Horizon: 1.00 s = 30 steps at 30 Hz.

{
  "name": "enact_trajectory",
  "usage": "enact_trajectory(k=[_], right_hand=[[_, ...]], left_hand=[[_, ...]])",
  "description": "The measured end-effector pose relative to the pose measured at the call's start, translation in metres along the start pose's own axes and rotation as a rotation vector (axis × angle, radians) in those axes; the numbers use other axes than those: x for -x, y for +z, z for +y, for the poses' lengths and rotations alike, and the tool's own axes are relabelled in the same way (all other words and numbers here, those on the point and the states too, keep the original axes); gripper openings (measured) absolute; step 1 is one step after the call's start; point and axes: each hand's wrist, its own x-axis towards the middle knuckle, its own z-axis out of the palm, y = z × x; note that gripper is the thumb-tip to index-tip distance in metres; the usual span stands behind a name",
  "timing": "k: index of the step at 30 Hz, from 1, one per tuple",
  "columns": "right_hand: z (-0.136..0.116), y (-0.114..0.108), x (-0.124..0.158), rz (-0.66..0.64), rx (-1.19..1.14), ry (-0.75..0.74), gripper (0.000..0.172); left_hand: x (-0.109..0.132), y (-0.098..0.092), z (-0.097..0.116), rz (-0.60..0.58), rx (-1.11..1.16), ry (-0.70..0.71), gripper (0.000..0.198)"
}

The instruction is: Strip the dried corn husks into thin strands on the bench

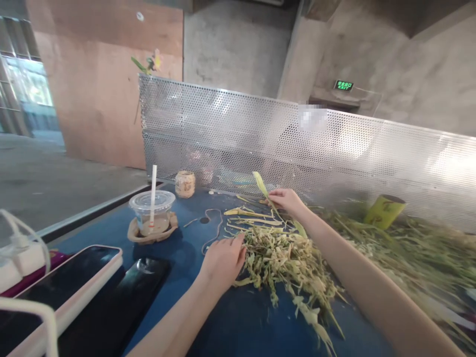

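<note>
A long pale-green leaf [261, 183] is pinched between the thumb and fingers of my right hand [286, 200], its tip pointing up and to the left. Below it, my left hand [223, 260] rests palm down at the left edge of a heap of dried, withered plant stalks [286, 258]. Its fingers reach to the heap, and their undersides are hidden, so I cannot tell whether they grip anything. Between the two hands, several flat yellowish leaf strips [253, 214] lie side by side on the blue table [193, 277].
To the left stand a lidded plastic cup [152, 208] with a straw in a cardboard holder, phones [70, 282] and white cables. A small woven pot [185, 184] sits by the perforated metal screen [230, 134]. More dried plants and a yellow-green cylinder [385, 210] lie right.
</note>
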Motion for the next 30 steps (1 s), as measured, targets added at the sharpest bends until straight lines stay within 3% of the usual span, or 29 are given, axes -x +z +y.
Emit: enact_trajectory(k=[2, 5, 7, 9, 14, 16, 19, 21, 24, 30], right_hand=[[-0.018, 0.004, 0.033, -0.038, -0.080, 0.009, 0.014], [-0.030, 0.012, 0.086, -0.124, -0.131, 0.044, 0.003], [-0.029, 0.018, 0.117, -0.169, -0.157, 0.104, 0.004], [-0.022, 0.022, 0.142, -0.209, -0.188, 0.127, 0.005], [-0.003, 0.025, 0.172, -0.385, -0.262, 0.109, 0.016], [0.002, 0.026, 0.173, -0.369, -0.276, 0.057, 0.022], [0.007, 0.028, 0.169, -0.240, -0.360, -0.056, 0.027], [0.010, 0.030, 0.167, -0.173, -0.421, -0.100, 0.024], [0.014, 0.030, 0.167, -0.110, -0.559, -0.034, 0.026], [0.019, 0.027, 0.172, -0.200, -0.733, 0.081, 0.032]], left_hand=[[0.001, -0.005, 0.004, 0.098, 0.225, -0.069, 0.042], [0.000, -0.011, 0.012, 0.351, 0.968, -0.287, 0.058], [-0.002, -0.013, 0.017, 0.369, 1.303, -0.369, 0.067], [-0.002, -0.012, 0.020, 0.297, 1.440, -0.424, 0.073], [0.005, -0.006, 0.029, 0.114, 1.467, -0.368, 0.067], [0.009, -0.005, 0.035, 0.001, 1.430, -0.295, 0.068], [0.014, -0.005, 0.044, -0.160, 1.290, -0.202, 0.068], [0.016, -0.003, 0.047, -0.182, 1.230, -0.198, 0.065], [0.017, -0.001, 0.048, -0.188, 1.172, -0.210, 0.062], [0.019, 0.003, 0.052, -0.244, 1.260, -0.209, 0.047]])
